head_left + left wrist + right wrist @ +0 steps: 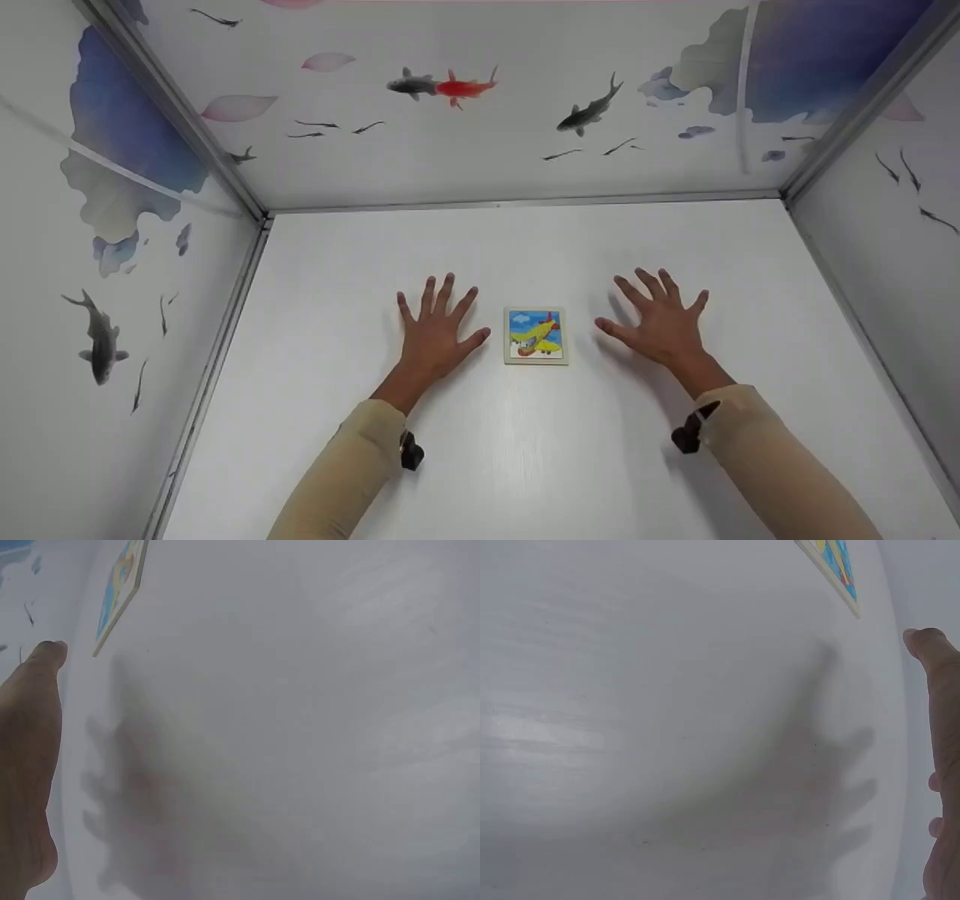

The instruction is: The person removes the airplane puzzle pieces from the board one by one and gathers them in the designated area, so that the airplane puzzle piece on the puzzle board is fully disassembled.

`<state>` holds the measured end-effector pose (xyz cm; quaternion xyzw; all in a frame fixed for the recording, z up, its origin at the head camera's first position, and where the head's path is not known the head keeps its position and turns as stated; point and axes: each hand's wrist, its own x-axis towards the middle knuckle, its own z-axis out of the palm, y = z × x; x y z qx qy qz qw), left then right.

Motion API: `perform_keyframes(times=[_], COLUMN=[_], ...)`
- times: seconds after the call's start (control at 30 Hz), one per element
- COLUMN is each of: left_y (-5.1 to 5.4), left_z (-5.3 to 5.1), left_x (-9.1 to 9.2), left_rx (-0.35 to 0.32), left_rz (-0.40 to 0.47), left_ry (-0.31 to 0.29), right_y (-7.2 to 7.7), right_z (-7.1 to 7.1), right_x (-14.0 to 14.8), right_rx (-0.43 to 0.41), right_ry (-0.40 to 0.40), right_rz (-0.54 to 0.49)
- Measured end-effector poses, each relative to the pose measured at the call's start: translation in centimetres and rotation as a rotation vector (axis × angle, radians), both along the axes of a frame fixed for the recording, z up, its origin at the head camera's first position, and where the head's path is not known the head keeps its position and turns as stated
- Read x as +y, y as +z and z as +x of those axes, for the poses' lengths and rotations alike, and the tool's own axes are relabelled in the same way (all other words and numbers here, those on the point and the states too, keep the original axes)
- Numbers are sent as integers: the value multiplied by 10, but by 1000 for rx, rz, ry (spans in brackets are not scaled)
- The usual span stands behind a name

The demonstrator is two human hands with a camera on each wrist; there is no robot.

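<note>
Left hand [433,341] and right hand [666,324] are flanking a small picture board [535,334]

Both hands are hovering over the white table [540,465], their fingers [445,296] fanning out and grasping nothing. Between them the picture board is lying flat, showing a yellow plane on blue inside a pale frame [535,361].

It is looking like a thin wooden puzzle, so it is probably weighing very little and resisting any bend. Its frame is likely giving a fair grip, neither slick nor easily broken. Whether the picture is made of loose pieces is not showing clearly; if it is, those are the part needing care. The frame edges at three and nine o'clock are offering the best hold, with the board being kept level and no thumb pressing on the picture.

From the left hand, the board is sitting at three o'clock, just beside the thumb tip. From the right hand, it is sitting at nine o'clock, across a somewhat wider gap. Neither hand is touching it, and both thumbs are pointing roughly toward it.
</note>
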<state>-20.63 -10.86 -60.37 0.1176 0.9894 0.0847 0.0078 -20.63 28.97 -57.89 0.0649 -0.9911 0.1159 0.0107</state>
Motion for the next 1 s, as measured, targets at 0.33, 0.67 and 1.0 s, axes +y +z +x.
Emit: perform_keyframes(times=[0.33,0.67,1.0], left_y=[-6,-8,-15], left_z=[9,20,23], left_x=[14,23,30], left_rx=[-4,-23,-79], left_rz=[2,42,44], left_ry=[-120,-247,-296], right_y=[-5,-7,-9], right_z=[-3,-1,-1], right_x=[-18,-34,-47], right_rx=[-21,-25,-43], right_ry=[28,66,93], right_rz=[8,2,-76])
